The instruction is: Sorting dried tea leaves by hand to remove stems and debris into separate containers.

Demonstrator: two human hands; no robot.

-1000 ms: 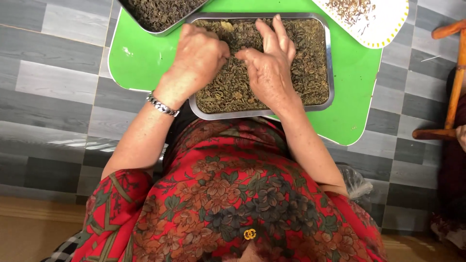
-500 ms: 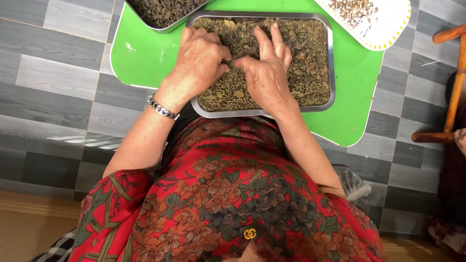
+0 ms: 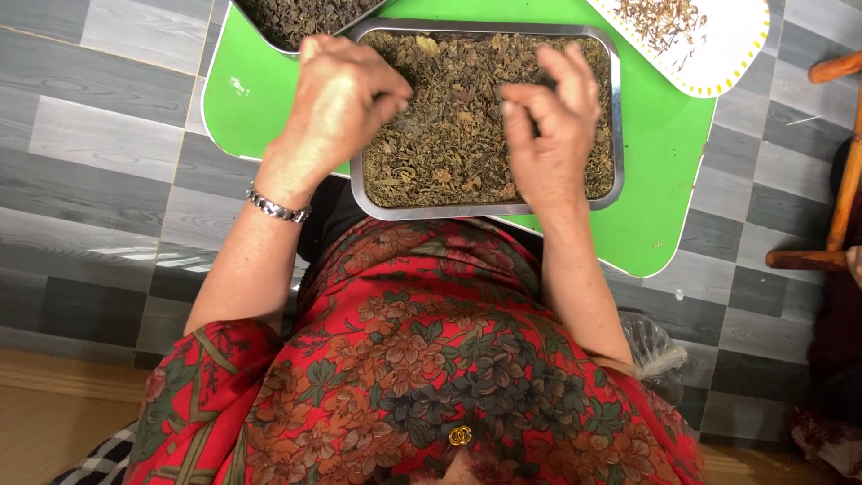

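- Tray: rectangular steel, rounded corners, sits on green table; near rim overhangs the table's front edge, right at the person's lap.
- Dried leaves fill the tray almost rim to rim: brown-olive, crumpled, loose, a few paler yellow bits near the far rim.
- Left hand above the tray's left rim, half over the leaves, half over green. Fingers curled in, tips pinched together; what's in the pinch, cannot tell.
- Right hand above the right-centre of the leaves, fingers bent and loosely spread, not clamped on anything visible.
- Gap between the hands is bare leaf, mid-tray.
- Open room: strip of green left of the tray, wider patch right of it down to the table's rounded front-right corner.
- Far side tight: second steel tray of dark leaves touching or just beside the far-left corner; white plate with sorted bits near the far-right corner.
- Wooden chair frame well off to the right, on grey tile floor.
- Metal bracelet on the left wrist.
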